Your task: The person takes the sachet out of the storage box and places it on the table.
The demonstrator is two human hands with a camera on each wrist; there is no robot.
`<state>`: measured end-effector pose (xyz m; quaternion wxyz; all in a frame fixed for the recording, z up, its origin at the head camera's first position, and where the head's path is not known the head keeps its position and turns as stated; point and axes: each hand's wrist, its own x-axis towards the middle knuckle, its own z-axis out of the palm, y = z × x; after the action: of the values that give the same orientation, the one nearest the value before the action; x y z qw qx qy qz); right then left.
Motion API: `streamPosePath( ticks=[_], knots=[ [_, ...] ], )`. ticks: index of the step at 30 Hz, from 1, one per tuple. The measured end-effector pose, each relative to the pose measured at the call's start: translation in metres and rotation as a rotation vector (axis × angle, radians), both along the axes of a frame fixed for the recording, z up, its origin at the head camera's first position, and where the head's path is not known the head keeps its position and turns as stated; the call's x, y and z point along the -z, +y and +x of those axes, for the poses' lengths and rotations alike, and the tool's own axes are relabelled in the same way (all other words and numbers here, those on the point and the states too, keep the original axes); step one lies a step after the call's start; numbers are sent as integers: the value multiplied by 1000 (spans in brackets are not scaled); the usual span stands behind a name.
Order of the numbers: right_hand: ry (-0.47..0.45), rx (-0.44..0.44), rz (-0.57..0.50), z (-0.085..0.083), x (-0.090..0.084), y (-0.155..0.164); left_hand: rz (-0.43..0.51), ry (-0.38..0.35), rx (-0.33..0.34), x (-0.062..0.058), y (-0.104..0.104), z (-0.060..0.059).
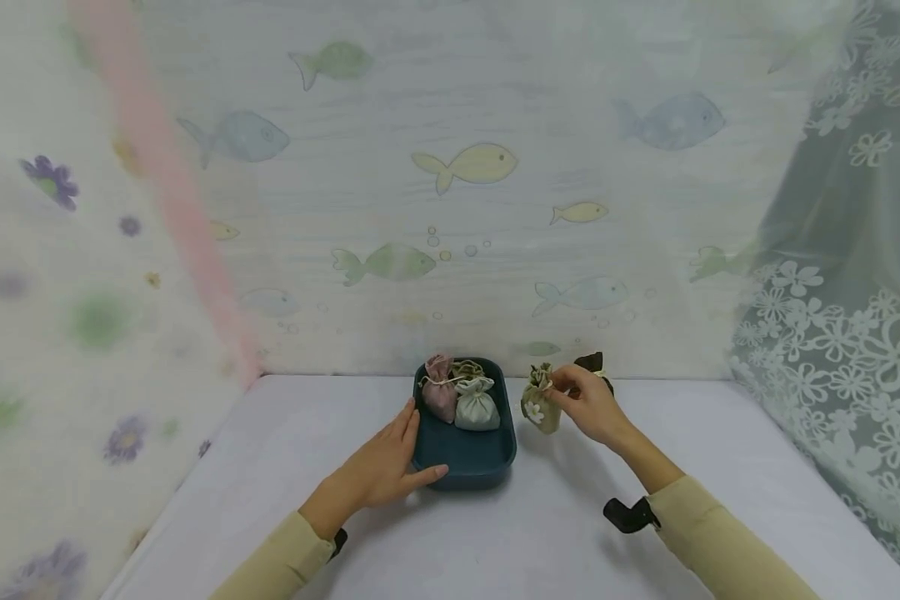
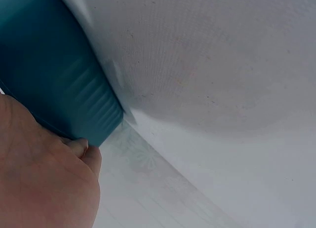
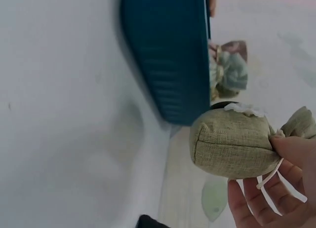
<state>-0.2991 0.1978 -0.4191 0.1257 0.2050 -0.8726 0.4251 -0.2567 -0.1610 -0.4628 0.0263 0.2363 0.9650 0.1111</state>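
— Olive linen is what is pinched by the right hand (image 1: 588, 406): a small drawstring pouch (image 1: 540, 406), gripped at its gathered neck and held clear of the worktop (image 1: 285, 450).

— And where is the tray (image 1: 467, 464) from it?

— Just to the left of the pouch, with a narrow gap between them. The pouch is hung neck-up in the head view, its long axis roughly upright and slightly tilted, the body hanging towards the tray's right wall. In the right wrist view the pouch (image 3: 232, 145) is seen beside the tray's ribbed outer wall (image 3: 173, 60), not touching it.

— Is the left hand (image 1: 386, 467) occupied?

— It is laid against the tray's near left corner, fingers straight along the wall and the thumb along the near edge; nothing is clasped. The same contact is shown in the left wrist view, where the tray's wall (image 2: 54, 75) is pressed by a fingertip.

— What is already in the tray?

— A pink pouch (image 1: 440, 390) and a pale grey-green pouch (image 1: 477, 404) are stood at the far end, touching each other, with what looks like a third, tan one behind them.

— Anything hard to make out?

— A dark pouch (image 1: 592, 362) is largely hidden behind the right hand, so its position on the worktop cannot be judged. The tan pouch is mostly covered, and the tray's floor under the pouches is not seen.
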Motion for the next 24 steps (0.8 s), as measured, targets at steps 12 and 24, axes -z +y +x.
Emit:
streamPosePath(
  ticks=[12,24],
  knots=[
    [9,129,-7,-27,15,-7,8,-1,-3,-3,1,3],
    [-8,240,-17,-46,29,-17,20,-3,-2,-5,2,3]
  ],
)
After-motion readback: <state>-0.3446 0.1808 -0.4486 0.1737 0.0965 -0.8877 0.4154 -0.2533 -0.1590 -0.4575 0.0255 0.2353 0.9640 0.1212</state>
